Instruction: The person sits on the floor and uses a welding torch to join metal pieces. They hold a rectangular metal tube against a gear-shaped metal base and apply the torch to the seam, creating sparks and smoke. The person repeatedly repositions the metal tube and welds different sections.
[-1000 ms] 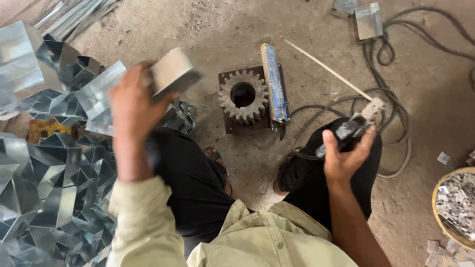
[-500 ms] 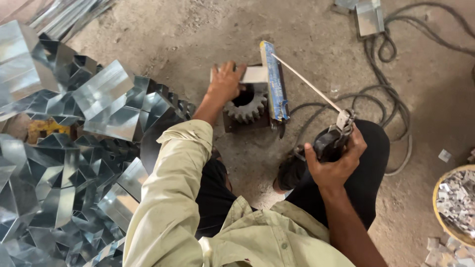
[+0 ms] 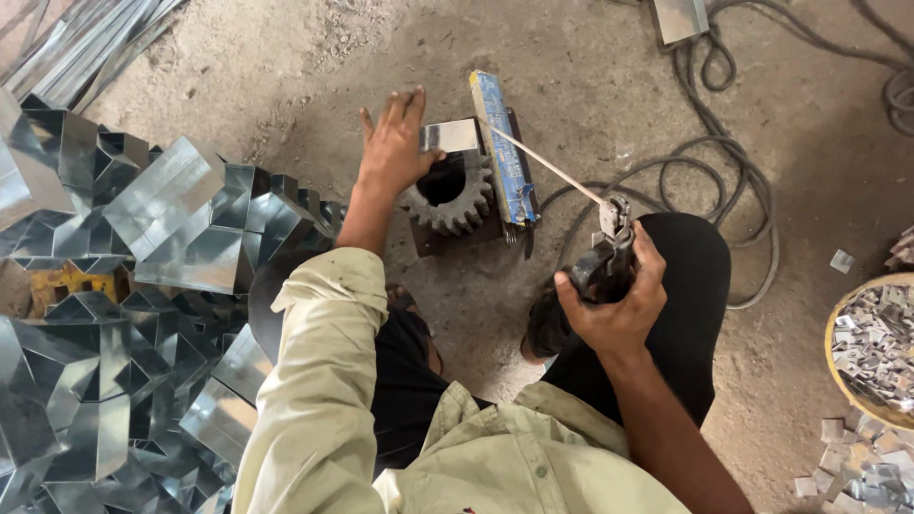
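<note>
My left hand [image 3: 395, 143] rests flat on a folded sheet-metal piece [image 3: 449, 136] laid over a large steel gear [image 3: 454, 198] on the floor. A blue-wrapped bar [image 3: 504, 145] stands on edge along the gear's right side. My right hand [image 3: 612, 305] is shut on a black electrode holder [image 3: 602, 262] above my knee. A thin welding rod [image 3: 547, 165] runs from the holder up-left toward the metal piece, its tip close to it.
A big heap of folded galvanized sheet pieces [image 3: 114, 286] fills the left side. Grey cables [image 3: 724, 171] loop over the dirt floor at the right. A round basket of small metal offcuts [image 3: 871, 347] sits at the right edge, with loose offcuts [image 3: 847, 466] below it.
My left hand carried a sheet-metal piece from the pile down onto the gear and now presses it there. My right hand brought the rod's tip toward that piece.
</note>
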